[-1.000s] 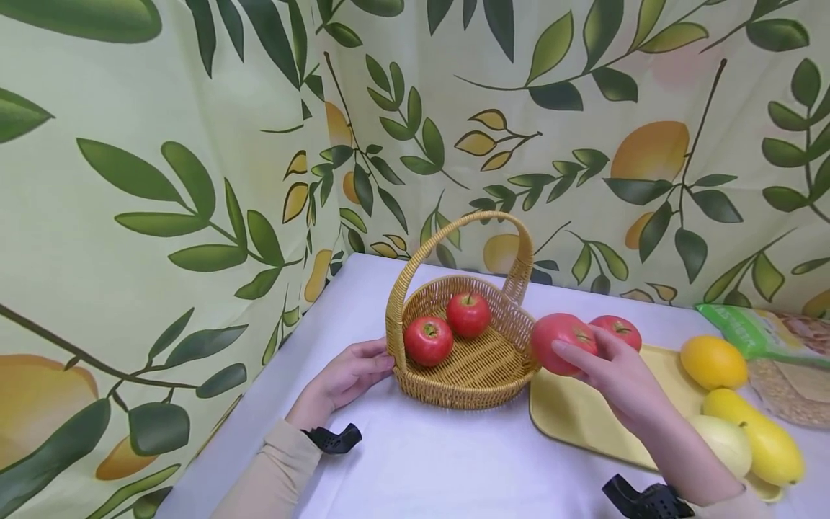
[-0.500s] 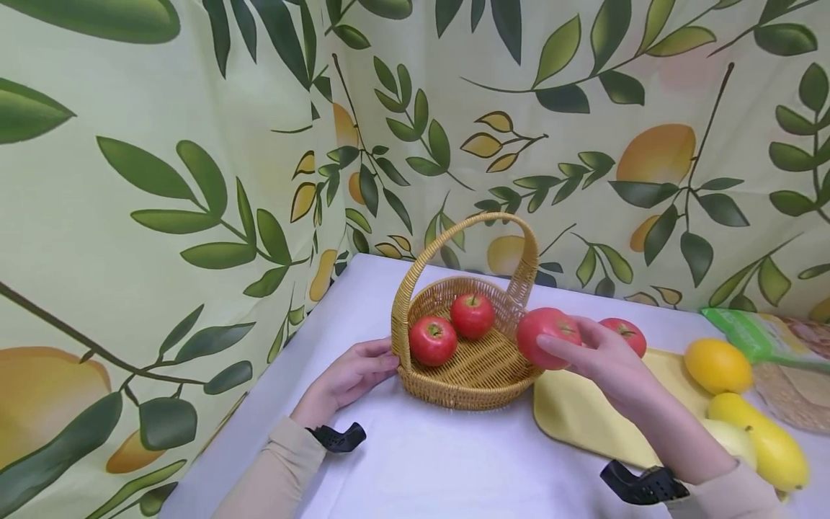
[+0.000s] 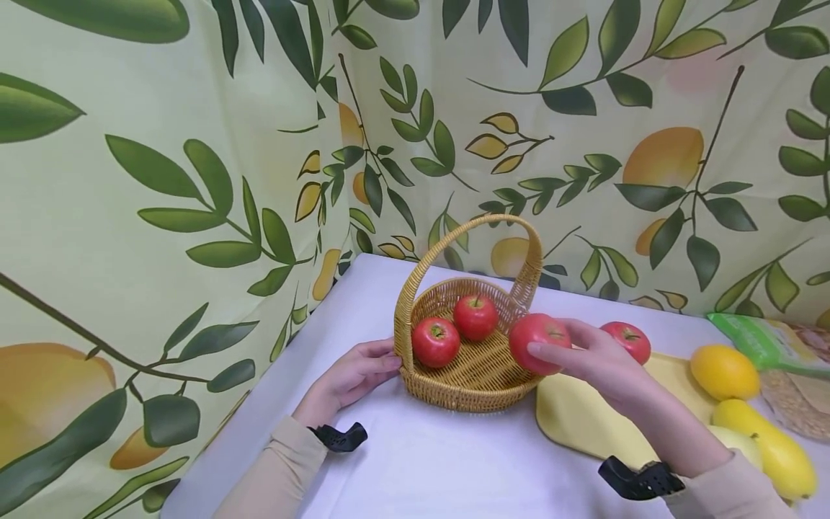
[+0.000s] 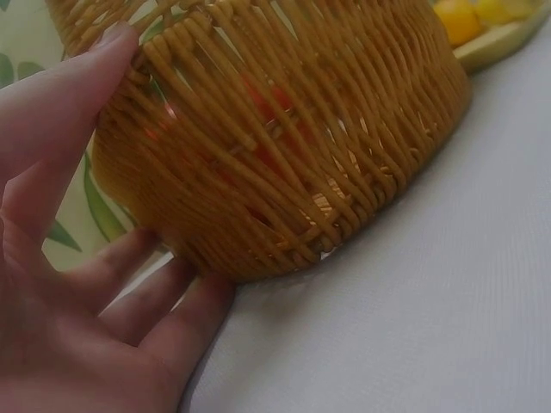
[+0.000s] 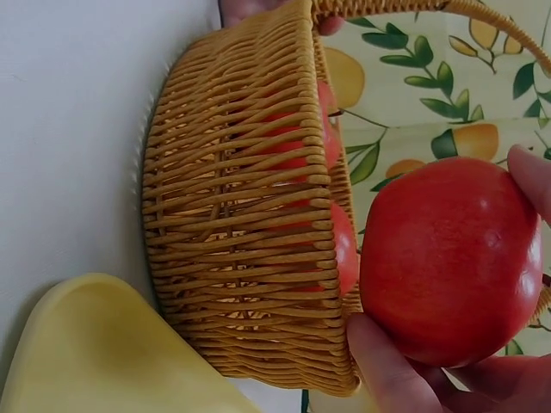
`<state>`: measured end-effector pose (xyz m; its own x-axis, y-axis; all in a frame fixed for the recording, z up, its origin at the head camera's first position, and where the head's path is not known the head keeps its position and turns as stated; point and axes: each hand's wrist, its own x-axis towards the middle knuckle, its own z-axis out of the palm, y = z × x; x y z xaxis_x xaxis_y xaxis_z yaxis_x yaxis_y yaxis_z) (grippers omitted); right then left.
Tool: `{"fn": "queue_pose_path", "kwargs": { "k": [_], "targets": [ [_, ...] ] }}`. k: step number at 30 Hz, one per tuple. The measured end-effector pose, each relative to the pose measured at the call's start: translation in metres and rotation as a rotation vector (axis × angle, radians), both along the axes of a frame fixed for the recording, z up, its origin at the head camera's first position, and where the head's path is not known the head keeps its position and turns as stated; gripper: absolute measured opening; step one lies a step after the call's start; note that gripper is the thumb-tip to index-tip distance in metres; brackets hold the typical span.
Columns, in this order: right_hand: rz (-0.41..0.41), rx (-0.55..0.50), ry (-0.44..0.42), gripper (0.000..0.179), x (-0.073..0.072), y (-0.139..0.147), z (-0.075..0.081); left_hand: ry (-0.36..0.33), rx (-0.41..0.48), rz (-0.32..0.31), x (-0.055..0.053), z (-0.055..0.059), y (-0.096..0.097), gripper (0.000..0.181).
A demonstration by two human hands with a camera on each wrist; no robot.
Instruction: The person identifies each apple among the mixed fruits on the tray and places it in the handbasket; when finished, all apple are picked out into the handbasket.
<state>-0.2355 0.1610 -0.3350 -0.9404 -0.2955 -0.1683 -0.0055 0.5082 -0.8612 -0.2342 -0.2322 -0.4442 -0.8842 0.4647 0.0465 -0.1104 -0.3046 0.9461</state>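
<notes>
Table with white covering (image 3: 434, 468) — bearing directly a wicker basket (image 3: 463, 398), a shallow yellow tray (image 3: 577, 422) just to its right, and, farther right, a green-and-clear packet (image 3: 755, 340) — the last cropped.

Forearms (image 3: 279, 461) extended, right fingers (image 3: 582, 333) curved

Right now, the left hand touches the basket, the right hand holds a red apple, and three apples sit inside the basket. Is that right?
Not quite: the basket has two apples inside, not three, the nearer apple and the farther apple, as the head view shows. The rest stands: the left hand touches the basket and the right hand holds a red apple.
</notes>
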Motion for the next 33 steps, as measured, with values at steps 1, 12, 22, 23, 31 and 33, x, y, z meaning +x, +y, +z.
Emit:
{"fn": "queue_pose_path", "kwargs": {
  "k": [1,12,22,23,31,33],
  "targets": [
    [0.004,0.007,-0.001,0.089,0.000,0.000,0.000,0.000,0.000,0.000,0.000,0.000,0.000,0.038],
    [0.069,0.073,-0.022,0.090,-0.008,-0.005,0.003,0.003,0.013,-0.008,-0.001,-0.001,0.001,0.037],
    [0.149,0.068,-0.034,0.089,-0.016,-0.018,0.007,0.000,0.014,-0.002,-0.001,-0.001,0.001,0.037],
    [0.157,0.062,-0.037,0.089,-0.017,-0.019,0.007,-0.002,0.012,-0.002,-0.001,-0.001,0.001,0.038],
    [0.193,0.069,-0.021,0.087,-0.025,-0.024,0.007,0.007,0.000,-0.004,-0.001,-0.002,0.001,0.040],
    [0.194,0.071,-0.022,0.088,-0.027,-0.025,0.006,0.008,-0.002,-0.004,-0.001,-0.001,0.000,0.040]
  ]
}}
